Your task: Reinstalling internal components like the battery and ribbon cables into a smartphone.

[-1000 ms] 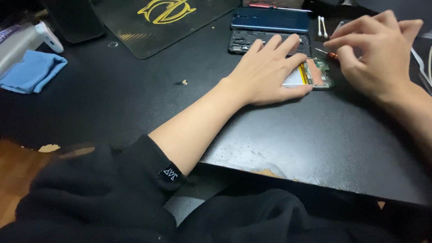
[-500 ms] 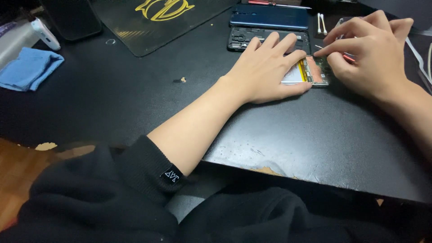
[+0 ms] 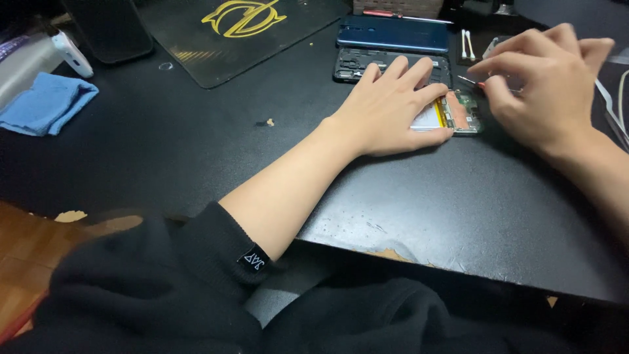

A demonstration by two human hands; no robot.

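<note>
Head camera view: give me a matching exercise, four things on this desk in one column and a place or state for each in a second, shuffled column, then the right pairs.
Things:
1. opened phone
2. blue cloth
3. cotton swabs
4. blue back cover

Places or states:
A. folded, near the desk's left edge
B. flat at the far side, beyond the black inner frame
C. pressed down under the left hand, circuit board showing
D. side by side, just right of the back cover

Pairs: 1-C, 2-A, 3-D, 4-B
</note>
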